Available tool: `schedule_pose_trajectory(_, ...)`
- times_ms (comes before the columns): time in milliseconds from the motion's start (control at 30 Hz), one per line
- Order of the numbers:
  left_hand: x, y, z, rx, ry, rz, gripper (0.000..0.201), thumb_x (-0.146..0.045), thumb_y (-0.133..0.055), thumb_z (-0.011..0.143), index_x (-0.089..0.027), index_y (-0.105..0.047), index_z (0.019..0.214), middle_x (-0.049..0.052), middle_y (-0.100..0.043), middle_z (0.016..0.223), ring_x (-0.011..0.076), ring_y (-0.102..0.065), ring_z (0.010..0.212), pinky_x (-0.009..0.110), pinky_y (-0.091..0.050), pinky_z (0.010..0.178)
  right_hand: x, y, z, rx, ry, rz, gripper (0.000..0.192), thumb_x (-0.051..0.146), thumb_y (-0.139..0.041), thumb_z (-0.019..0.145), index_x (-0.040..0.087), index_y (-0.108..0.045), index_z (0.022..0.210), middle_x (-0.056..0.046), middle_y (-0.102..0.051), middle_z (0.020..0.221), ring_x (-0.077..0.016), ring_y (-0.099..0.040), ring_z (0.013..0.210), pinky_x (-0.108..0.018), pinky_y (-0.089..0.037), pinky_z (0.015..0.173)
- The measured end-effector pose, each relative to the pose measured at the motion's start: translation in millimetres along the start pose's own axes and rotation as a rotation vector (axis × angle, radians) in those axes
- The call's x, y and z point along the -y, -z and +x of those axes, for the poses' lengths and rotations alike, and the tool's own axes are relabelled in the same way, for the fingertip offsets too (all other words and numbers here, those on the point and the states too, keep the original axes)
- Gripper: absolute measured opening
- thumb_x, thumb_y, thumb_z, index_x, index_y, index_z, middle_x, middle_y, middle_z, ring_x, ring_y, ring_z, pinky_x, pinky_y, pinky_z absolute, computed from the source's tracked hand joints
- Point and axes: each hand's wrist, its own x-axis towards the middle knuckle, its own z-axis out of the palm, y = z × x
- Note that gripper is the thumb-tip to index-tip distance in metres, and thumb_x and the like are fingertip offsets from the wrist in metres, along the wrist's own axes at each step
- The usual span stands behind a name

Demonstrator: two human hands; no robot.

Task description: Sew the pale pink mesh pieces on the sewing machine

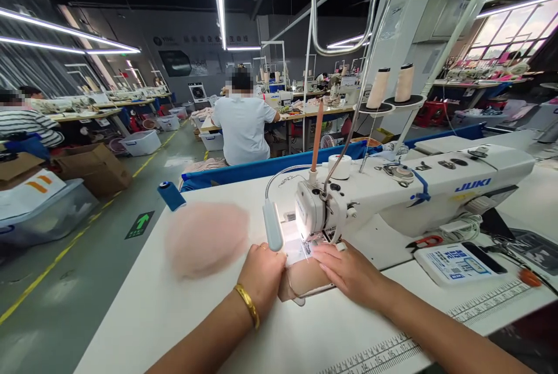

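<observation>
- At the far left corner of your white tabletop (131, 313), a blue spool of thread (171, 195) lies tipped over.
- Just beside it sits a blurred, pale-pink soft heap (209, 239), its outline too smeared to make out.
- Your left hand (263, 274), a gold metal bangle (247, 304) at its wrist, is curled at the left edge of the work; whether its fingers pinch the material, you cannot tell from here.
- Above that hand hangs a grey, rounded, flat-bodied attachment (272, 226) on a bendy metal neck.
- The thin, tan piece of fabric (307, 277) lies between your hands, in front of the needle area of the white JUKI sewing machine (311, 208).
- Your right hand (351, 272) lies over the fabric's right side, fingers extended and unclenched, their tips near the presser foot.
- Farther right, red-handled snips (425, 241) lie near a white, flat box with blue print (457, 263).
</observation>
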Motion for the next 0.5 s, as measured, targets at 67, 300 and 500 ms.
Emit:
schedule_pose_trajectory(67,9.7,5.9,-4.4,0.004,0.008,-0.095,0.021,-0.01,-0.053,0.083,-0.02,-0.051,0.064,0.008,-0.067,0.081,0.0268,-0.064,0.083,0.043,-0.046,0.08,9.6,4.6,0.1,0.027,-0.017,0.092,0.028,0.015,-0.041,0.104,0.021,-0.067,0.11,-0.008,-0.07,0.096,-0.0235,-0.064,0.089,-0.036,-0.05,0.077)
schedule_pose_trajectory(300,19.8,20.0,-21.0,0.077,0.156,-0.588,0.03,-0.041,-0.039,0.099,-0.023,-0.047,0.077,0.0,-0.065,0.07,0.0182,-0.064,0.066,0.029,-0.05,0.06,53.9,21.3,6.8,0.084,-0.334,0.48,0.021,0.041,-0.058,0.102,0.021,-0.063,0.107,-0.005,-0.068,0.096,-0.0213,-0.061,0.088,-0.032,-0.05,0.077)
schedule_pose_trajectory(500,11.1,19.0,-30.6,0.201,0.301,-1.074,0.043,-0.062,-0.064,0.085,-0.022,-0.052,0.081,-0.003,-0.063,0.068,0.0143,-0.057,0.061,0.026,-0.044,0.059,82.1,-3.1,23.3,-0.03,-0.338,0.454,0.04,0.046,-0.071,0.095,0.02,-0.059,0.123,-0.003,-0.066,0.094,-0.019,-0.059,0.078,-0.031,-0.046,0.071)
